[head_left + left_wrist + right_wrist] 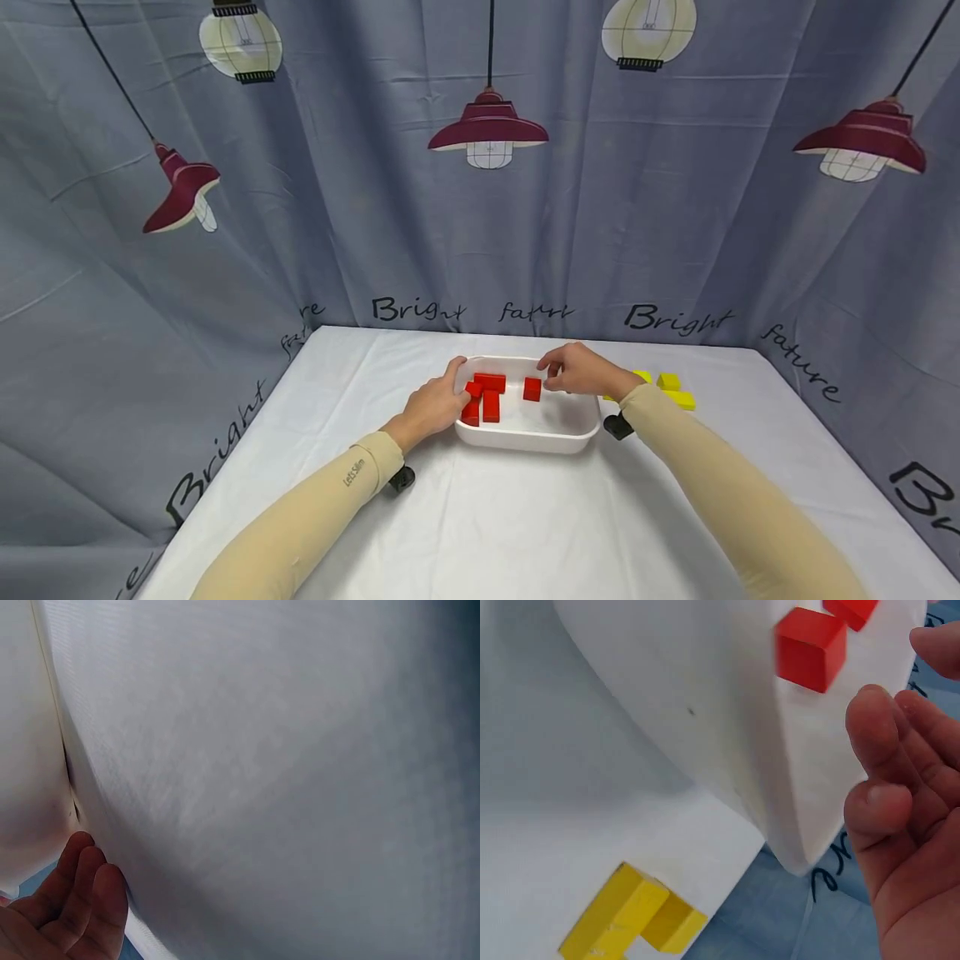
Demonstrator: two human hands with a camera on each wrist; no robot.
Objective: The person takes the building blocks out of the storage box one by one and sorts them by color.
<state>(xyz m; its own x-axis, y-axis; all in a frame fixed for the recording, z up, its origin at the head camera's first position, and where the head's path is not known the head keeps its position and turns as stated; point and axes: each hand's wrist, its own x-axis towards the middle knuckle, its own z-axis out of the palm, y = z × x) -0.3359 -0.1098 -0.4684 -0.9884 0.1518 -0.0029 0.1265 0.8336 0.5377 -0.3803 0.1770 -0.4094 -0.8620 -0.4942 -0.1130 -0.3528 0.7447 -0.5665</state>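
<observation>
A white rectangular tub stands on the table with several red blocks in it. My left hand holds its left end, and in the left wrist view the fingers bend against the outer wall. Near that hand, red blocks are grouped at the tub's left side. Over the right part of the tub is my right hand, its fingers loosely bent and holding nothing. Close to those fingertips sits a single red block, also visible in the right wrist view.
Several yellow blocks lie on the white tablecloth right of the tub, partly hidden by the right forearm. A grey-blue curtain with printed lamps hangs behind and beside the table.
</observation>
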